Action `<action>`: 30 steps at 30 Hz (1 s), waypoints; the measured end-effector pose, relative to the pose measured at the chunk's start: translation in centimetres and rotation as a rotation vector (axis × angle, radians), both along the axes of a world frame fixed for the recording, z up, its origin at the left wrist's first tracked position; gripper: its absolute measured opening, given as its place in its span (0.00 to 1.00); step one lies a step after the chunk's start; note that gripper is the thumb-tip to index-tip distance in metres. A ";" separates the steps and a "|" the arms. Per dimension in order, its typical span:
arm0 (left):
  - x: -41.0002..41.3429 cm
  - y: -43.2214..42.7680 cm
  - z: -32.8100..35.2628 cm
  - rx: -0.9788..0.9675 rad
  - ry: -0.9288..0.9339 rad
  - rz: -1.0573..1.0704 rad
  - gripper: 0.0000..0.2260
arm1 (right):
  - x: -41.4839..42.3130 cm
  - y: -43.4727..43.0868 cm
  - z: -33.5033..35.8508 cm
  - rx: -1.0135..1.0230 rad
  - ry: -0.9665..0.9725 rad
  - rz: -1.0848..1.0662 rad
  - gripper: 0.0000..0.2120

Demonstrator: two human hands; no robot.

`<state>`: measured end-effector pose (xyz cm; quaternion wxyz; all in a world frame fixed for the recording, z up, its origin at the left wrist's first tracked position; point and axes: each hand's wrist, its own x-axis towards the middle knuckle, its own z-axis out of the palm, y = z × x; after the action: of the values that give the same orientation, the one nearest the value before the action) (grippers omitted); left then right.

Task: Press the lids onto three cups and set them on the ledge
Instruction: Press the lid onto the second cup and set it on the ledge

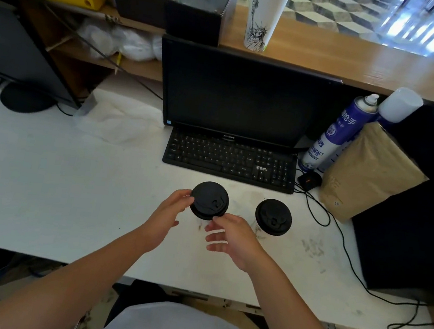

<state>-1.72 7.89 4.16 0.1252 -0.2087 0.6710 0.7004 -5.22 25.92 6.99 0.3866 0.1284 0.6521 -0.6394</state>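
Observation:
Two cups with black lids stand on the white desk in front of the keyboard. My left hand (170,213) touches the left rim of the nearer black lid (209,200), and my right hand (231,237) has its thumb on that lid's front edge; the cup below is almost hidden. A second lidded cup (273,217) stands free to the right. A third white cup (264,17) with a Statue of Liberty print and a black lid stands upright on the wooden ledge (333,55).
A black keyboard (230,157) and monitor (240,96) sit just behind the cups. Spray cans (334,135), a brown paper bag (368,172) and a black box stand at the right, with cables trailing over the desk. Black tissue boxes (199,9) occupy the ledge's left part.

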 end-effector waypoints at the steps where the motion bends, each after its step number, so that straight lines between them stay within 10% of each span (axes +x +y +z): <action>1: -0.2 0.3 0.0 -0.002 -0.020 0.031 0.09 | -0.1 -0.1 -0.1 0.008 -0.009 0.016 0.10; 27: -2.3 1.7 -1.6 -0.241 -0.017 0.035 0.15 | 0.5 -0.9 -2.8 0.177 0.023 -0.187 0.22; 30: -3.2 0.6 -0.9 -0.191 -0.035 -0.028 0.19 | -0.5 -1.0 -2.6 0.146 0.106 -0.247 0.10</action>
<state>-4.88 8.44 3.25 0.1264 -0.2224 0.7354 0.6275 -5.74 24.92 4.38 0.2598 0.2016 0.6957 -0.6387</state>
